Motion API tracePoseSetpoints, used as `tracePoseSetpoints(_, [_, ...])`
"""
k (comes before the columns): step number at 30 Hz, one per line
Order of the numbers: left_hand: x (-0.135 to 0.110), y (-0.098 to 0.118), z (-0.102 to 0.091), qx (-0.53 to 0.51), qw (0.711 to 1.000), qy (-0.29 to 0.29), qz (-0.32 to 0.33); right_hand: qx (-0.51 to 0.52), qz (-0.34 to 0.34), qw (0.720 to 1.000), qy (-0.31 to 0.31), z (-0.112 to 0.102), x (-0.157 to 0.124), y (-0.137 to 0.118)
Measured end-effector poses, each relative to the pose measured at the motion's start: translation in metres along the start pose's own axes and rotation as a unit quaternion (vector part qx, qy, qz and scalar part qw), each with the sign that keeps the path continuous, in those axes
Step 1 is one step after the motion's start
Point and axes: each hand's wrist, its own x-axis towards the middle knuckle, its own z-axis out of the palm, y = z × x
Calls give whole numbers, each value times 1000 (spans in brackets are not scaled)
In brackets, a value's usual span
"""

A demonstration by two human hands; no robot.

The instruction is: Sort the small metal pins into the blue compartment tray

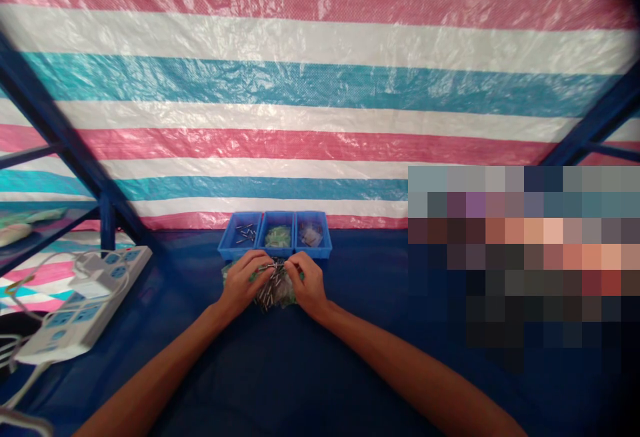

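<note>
Both my hands rest on a pile of small metal pins and clear plastic bags (pixel 274 292) on the blue table (pixel 320 370). My left hand (pixel 245 278) has its fingers curled and pinched on a metal pin at the top of the pile. My right hand (pixel 309 281) is closed too, its fingertips meeting the left hand's over the same spot. Just beyond stand three blue bins: the left bin (pixel 240 234) holds loose metal pins, the middle bin (pixel 278 235) greenish bagged parts, the right bin (pixel 313 234) clear bagged parts.
A white power strip (pixel 83 310) with plugs and cables lies at the left edge of the table. A blue metal rack frame (pixel 105 220) stands at left. A striped pink, white and teal tarp (pixel 320 90) hangs behind. A blurred patch covers the right side.
</note>
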Motion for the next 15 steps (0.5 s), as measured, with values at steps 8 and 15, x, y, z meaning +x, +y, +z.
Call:
tracePoseSetpoints(8, [1, 1, 1, 0, 1000, 10, 9, 1, -12, 1000, 3, -1, 1, -3])
tracePoseSetpoints(15, [2, 2, -1, 6, 1000, 26, -13, 1, 13, 1000, 8, -2, -1, -2])
